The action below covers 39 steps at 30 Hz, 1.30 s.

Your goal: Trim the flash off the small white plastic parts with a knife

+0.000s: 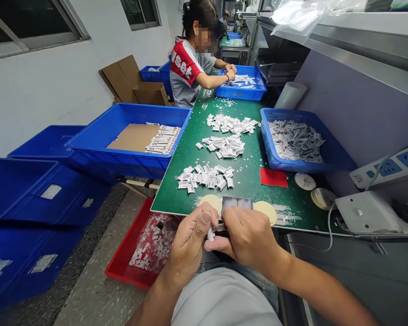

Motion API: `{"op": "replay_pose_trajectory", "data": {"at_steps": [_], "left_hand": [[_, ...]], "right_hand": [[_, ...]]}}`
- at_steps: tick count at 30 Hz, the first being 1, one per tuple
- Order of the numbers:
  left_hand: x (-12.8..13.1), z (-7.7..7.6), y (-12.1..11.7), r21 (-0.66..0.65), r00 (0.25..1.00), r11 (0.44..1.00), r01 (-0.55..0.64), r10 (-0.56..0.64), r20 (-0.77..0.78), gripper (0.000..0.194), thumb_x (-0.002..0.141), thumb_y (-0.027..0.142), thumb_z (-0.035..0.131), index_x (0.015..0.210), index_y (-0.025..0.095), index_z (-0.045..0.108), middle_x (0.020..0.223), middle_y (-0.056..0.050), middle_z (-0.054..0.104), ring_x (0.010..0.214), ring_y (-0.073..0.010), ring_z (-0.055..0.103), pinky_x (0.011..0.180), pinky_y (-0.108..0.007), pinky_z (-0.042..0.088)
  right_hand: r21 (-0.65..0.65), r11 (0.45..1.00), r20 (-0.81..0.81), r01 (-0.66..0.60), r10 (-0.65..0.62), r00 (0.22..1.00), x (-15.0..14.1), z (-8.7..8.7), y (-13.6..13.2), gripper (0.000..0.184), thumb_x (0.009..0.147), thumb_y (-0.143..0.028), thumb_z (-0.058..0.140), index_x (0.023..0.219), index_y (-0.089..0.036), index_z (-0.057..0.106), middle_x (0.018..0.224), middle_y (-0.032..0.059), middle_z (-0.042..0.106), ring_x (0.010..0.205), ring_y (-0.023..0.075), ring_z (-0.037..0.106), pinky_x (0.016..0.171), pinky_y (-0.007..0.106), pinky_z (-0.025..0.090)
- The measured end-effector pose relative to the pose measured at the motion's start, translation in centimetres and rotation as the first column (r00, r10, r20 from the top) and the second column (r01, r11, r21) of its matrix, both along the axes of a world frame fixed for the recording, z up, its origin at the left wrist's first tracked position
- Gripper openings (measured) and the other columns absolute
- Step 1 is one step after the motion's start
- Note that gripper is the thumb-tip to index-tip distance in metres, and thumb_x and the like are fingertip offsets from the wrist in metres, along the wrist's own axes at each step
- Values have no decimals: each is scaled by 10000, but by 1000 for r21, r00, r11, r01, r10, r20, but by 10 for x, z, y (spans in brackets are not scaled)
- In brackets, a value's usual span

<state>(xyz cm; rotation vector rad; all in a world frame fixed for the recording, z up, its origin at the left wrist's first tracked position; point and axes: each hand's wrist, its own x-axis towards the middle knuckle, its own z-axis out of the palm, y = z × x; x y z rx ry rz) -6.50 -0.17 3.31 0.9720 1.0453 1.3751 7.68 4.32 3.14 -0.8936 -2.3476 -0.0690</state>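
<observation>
Close to the table's near edge, my left hand (189,244) pinches a small white plastic piece (211,234) between thumb and fingers. My right hand (255,237) is closed just beside it, fingers curled at a dark flat block (240,202) on the edge and thumb pointing toward the white piece. Whatever lies inside the right fingers is hidden. Pale yellow round discs, one on the left (212,202) and one on the right (265,212), flank the block. Beyond them, small white plastic parts lie in a near pile (206,177), a middle pile (227,146) and a far pile (231,123).
A blue basket (292,164) of white parts stands right, near a red card (274,177) and power strip (387,167). Left are a blue bin (122,156) and, below, a red tray (122,267) of scraps. A co-worker (193,68) handles parts in a blue tray (241,93).
</observation>
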Motion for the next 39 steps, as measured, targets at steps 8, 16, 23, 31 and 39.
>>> {"op": "replay_pose_trajectory", "data": {"at_steps": [8,16,23,31,39], "left_hand": [[14,0,5,-6,998,999,44,-44,-43,332,985,374,378,726,191,477,729,0,382,693,-146,358,668,-270,303],[30,-4,20,-4,963,996,91,-89,-254,353,987,407,327,764,200,505,719,3,429,658,-144,404,623,-256,348],[2,-41,144,29,399,999,35,13,-917,328,941,390,451,840,178,681,893,-78,645,922,-225,582,883,-352,420],[-54,-51,260,-37,125,958,-285,-2,-992,359,912,337,566,1225,162,557,1225,-110,584,1037,-241,603,862,-459,514],[-87,-72,268,-135,139,938,-319,-95,-986,349,906,317,579,1215,155,563,1215,-110,589,1028,-241,608,846,-451,524]], "right_hand": [[25,999,-28,44,-44,999,14,-6,-5,672,946,-639,162,615,-185,531,502,3,462,462,140,337,511,312,155],[-60,998,-183,25,-35,982,31,-21,-6,616,976,-580,205,607,-186,501,498,-6,468,451,127,350,510,312,177],[-410,912,-336,9,-160,928,75,-51,-20,532,952,-621,283,637,-209,403,548,-42,411,477,105,372,524,271,216],[-549,835,-363,41,-283,888,105,-64,-32,480,944,-598,332,645,-225,373,559,-48,389,489,114,396,507,252,251],[-639,768,-338,-24,-254,906,89,-61,-21,482,935,-608,334,650,-221,364,586,-43,379,530,121,387,520,257,243]]}}
